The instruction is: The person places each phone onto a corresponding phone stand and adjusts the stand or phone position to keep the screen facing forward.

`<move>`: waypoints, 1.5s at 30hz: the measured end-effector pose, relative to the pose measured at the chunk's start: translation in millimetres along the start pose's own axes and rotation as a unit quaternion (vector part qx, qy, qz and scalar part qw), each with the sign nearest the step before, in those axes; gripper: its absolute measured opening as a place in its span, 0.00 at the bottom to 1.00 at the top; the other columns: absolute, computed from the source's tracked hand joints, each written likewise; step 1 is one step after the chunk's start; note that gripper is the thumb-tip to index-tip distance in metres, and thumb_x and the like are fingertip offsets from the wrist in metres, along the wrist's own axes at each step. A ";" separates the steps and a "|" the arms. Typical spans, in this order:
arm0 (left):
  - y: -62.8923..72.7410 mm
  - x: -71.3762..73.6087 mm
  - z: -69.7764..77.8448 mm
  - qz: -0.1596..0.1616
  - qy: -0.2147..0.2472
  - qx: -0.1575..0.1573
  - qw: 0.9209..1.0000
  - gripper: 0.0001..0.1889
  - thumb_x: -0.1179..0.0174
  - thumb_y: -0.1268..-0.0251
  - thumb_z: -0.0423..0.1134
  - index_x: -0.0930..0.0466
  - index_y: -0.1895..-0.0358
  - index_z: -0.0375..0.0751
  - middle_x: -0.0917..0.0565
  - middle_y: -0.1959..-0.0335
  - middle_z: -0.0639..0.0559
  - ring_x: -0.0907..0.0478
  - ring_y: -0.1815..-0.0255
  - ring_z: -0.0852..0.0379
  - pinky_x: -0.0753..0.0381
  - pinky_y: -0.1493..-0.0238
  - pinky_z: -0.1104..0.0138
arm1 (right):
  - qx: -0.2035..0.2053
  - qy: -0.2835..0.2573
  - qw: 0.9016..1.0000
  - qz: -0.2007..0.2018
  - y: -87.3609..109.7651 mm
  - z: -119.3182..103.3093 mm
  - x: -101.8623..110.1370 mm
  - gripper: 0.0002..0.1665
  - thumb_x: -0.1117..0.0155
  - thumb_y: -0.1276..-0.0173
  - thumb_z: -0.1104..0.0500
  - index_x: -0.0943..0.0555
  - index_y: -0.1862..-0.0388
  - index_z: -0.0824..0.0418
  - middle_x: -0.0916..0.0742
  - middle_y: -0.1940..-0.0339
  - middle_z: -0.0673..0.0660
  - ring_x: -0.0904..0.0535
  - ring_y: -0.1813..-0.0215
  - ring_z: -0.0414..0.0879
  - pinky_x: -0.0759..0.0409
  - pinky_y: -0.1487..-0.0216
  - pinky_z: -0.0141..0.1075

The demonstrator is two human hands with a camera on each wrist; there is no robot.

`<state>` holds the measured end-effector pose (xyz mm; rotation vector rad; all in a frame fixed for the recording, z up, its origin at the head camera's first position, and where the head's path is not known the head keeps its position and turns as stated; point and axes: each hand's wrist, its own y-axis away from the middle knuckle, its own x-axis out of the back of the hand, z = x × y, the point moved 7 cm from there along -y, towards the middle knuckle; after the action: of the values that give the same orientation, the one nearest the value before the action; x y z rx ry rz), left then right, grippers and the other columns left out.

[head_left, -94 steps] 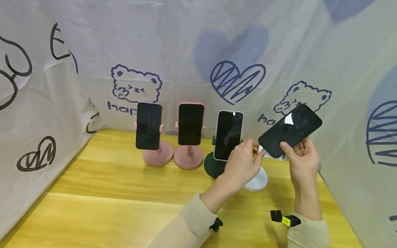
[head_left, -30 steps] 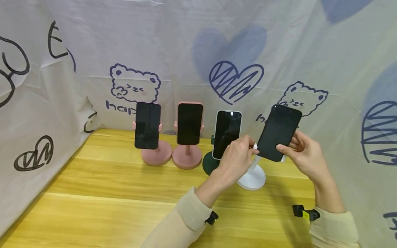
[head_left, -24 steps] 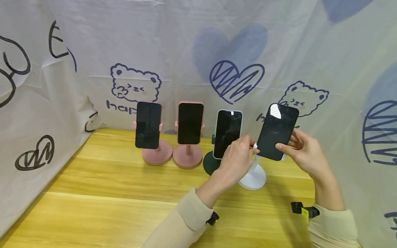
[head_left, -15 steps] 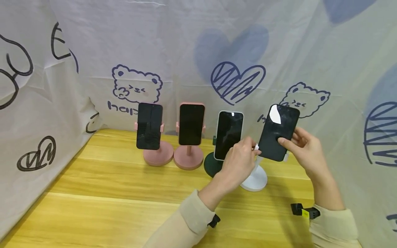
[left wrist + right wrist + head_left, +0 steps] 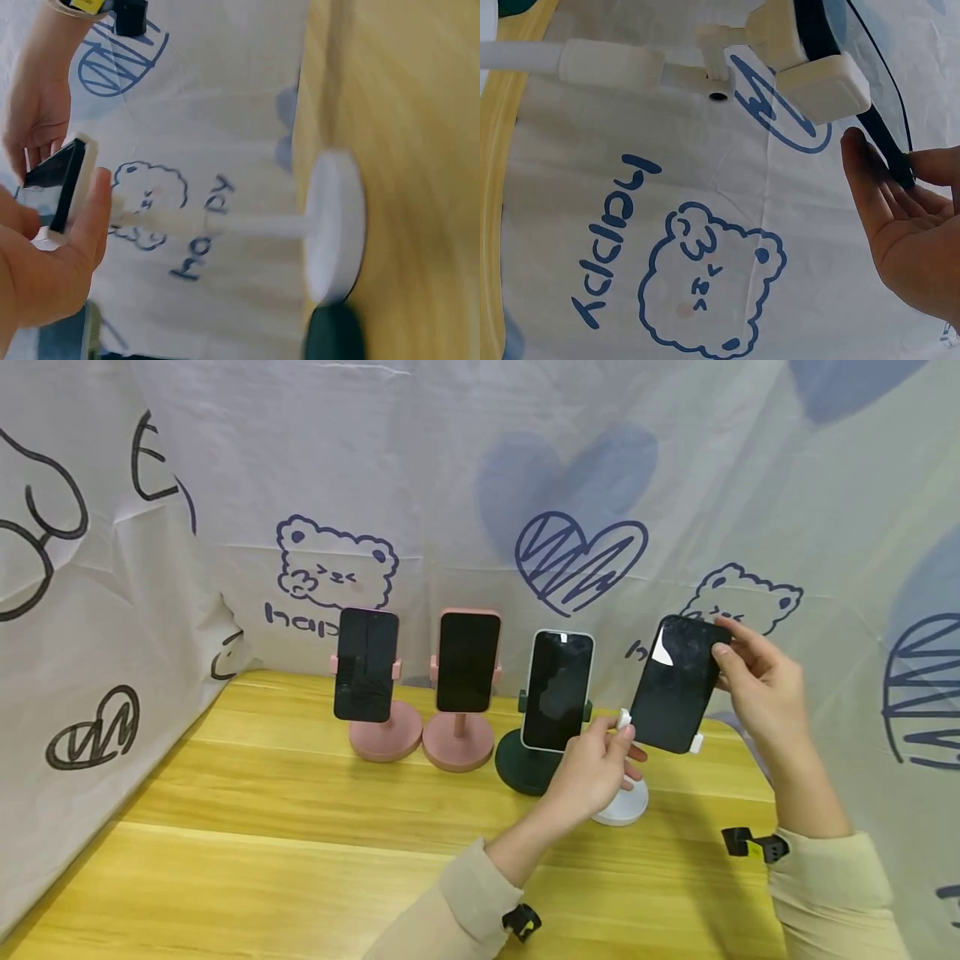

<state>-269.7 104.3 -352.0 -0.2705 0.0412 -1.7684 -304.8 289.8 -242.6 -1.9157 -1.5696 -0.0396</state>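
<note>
A black smartphone, leaning slightly right, sits at the clamp of a white phone stand, whose round base rests on the table. My right hand pinches the phone's upper right corner between thumb and fingers. At the phone's lower left, my left hand holds the white clamp arm between thumb and forefinger, its other fingers reaching behind. The opposite clamp arm shows at the phone's lower right edge. From the right wrist view, the stand's jointed stem and clamp back are visible behind the phone.
Left of the white stand, a white-framed phone stands in a dark green holder, close to my left hand. Farther left are two pink stands carrying phones. A cloth backdrop hangs behind the wooden table.
The phone has turned from a strong tilt to nearly upright. My right hand has since slid from its lower right side up to the upper corner. My left hand's other fingers have spread.
</note>
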 end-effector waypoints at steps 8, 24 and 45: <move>-9.7 -12.0 -13.2 -0.021 0.243 0.049 0.969 0.24 0.56 0.13 0.48 0.20 0.44 0.29 0.10 0.58 0.36 0.10 0.56 0.42 0.10 0.54 0.59 | 0.029 0.015 0.999 -0.009 -1.8 -0.5 -2.2 0.25 0.43 0.17 0.56 0.24 0.25 0.60 0.14 0.50 0.42 0.16 0.59 0.27 0.16 0.58 0.21; -10.2 -15.3 -14.3 -0.009 0.293 0.062 0.954 0.22 0.54 0.13 0.45 0.20 0.45 0.27 0.11 0.60 0.32 0.10 0.54 0.41 0.11 0.51 0.59 | 0.058 -0.001 0.998 -0.011 3.0 -1.5 -1.0 0.26 0.43 0.18 0.59 0.26 0.25 0.62 0.15 0.38 0.57 0.15 0.57 0.27 0.16 0.57 0.23; -10.1 -13.8 -14.0 -0.007 0.279 0.056 0.959 0.21 0.54 0.13 0.45 0.21 0.45 0.27 0.11 0.59 0.32 0.11 0.53 0.40 0.11 0.50 0.60 | 0.068 -0.001 0.998 -0.016 6.2 -0.7 1.5 0.25 0.42 0.19 0.60 0.24 0.26 0.63 0.15 0.49 0.40 0.14 0.59 0.29 0.15 0.58 0.23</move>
<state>-279.6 118.1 -366.0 0.3171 0.3433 -1.8049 -298.6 290.4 -244.3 -1.7858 -1.5644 0.0547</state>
